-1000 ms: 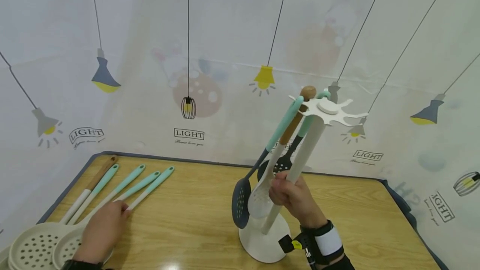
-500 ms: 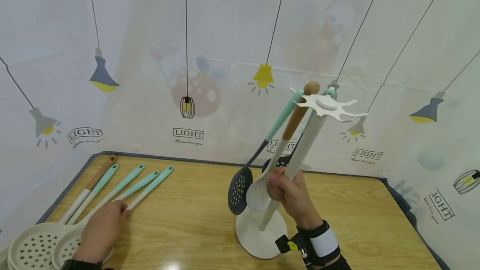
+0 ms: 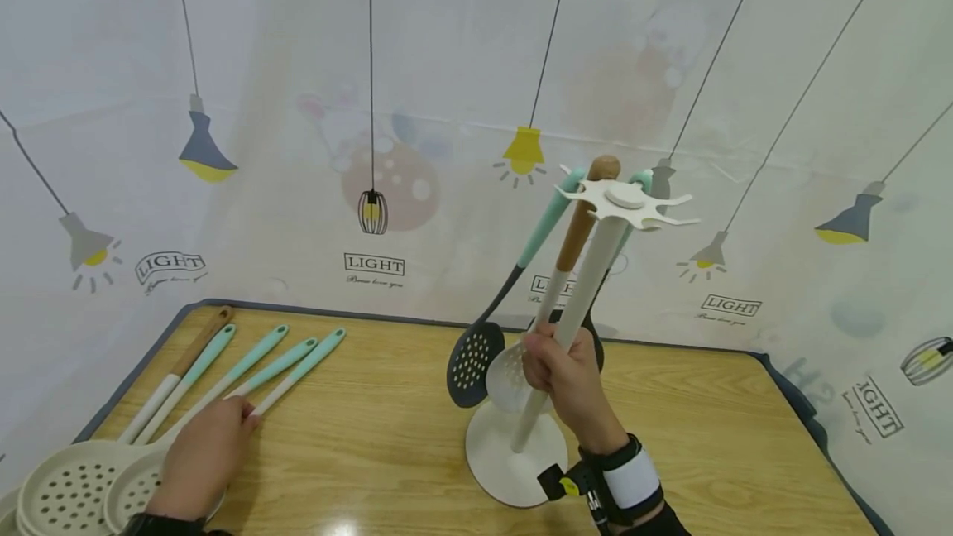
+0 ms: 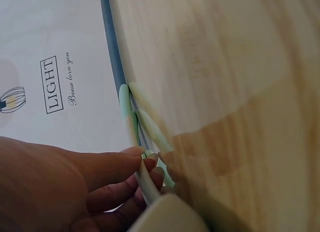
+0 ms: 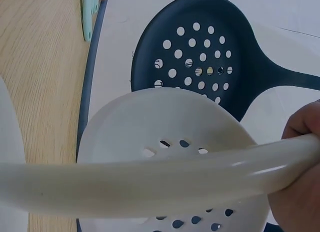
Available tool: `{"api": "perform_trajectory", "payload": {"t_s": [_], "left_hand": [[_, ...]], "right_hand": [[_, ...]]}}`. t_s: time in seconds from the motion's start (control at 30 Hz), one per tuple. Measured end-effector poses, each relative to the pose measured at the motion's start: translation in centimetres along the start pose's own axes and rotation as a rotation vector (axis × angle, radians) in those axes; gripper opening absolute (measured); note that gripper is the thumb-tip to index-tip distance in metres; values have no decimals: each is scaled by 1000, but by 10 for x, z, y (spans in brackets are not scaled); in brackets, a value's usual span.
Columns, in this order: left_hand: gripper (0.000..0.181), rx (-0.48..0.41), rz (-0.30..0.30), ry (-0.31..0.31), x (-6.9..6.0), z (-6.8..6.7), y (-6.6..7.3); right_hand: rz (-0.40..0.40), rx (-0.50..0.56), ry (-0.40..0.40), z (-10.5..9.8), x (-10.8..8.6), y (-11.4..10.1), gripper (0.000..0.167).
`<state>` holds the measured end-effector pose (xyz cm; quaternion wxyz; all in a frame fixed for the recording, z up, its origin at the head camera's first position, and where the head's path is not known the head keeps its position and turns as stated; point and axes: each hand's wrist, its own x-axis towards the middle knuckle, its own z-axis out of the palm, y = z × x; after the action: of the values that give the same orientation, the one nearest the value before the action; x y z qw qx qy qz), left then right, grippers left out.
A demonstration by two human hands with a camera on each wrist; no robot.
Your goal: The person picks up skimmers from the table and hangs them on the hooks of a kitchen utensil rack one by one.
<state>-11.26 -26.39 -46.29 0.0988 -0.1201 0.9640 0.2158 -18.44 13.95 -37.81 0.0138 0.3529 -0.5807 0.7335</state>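
In the head view my right hand grips the pole of a white utensil stand, which leans to the right. I cannot tell whether its round base touches the table. From its hooked top hang a dark slotted skimmer with a mint handle, a white slotted spoon with a wooden handle, and another dark utensil partly behind the pole. My left hand pinches the thin white shaft of a mint-handled utensil at the left of the table. The hand hides part of that utensil's head.
Beside the left hand lie more white utensils, among them a slotted skimmer and one with a wooden handle. The wooden table has a dark edge. A printed cloth hangs behind it.
The stand has moved slightly left in my right hand. Its top has turned, and the hanging utensils have shifted round the pole. My left hand has stayed in place.
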Motion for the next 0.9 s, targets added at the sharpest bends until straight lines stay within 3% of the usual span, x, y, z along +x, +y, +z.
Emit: {"api": "perform_trajectory", "payload": {"t_s": [0.17,0.43,0.9], "left_hand": [[26,10,-5,-9,1,1,1],[23,63,28,52,1,2,2],[24,48,28,93,-5,3,5]], "right_hand": [[13,-11,43,3,0,1,35],[26,-42,103,10,1,2,34],[-16,5,60,10,2,2,34]]}}
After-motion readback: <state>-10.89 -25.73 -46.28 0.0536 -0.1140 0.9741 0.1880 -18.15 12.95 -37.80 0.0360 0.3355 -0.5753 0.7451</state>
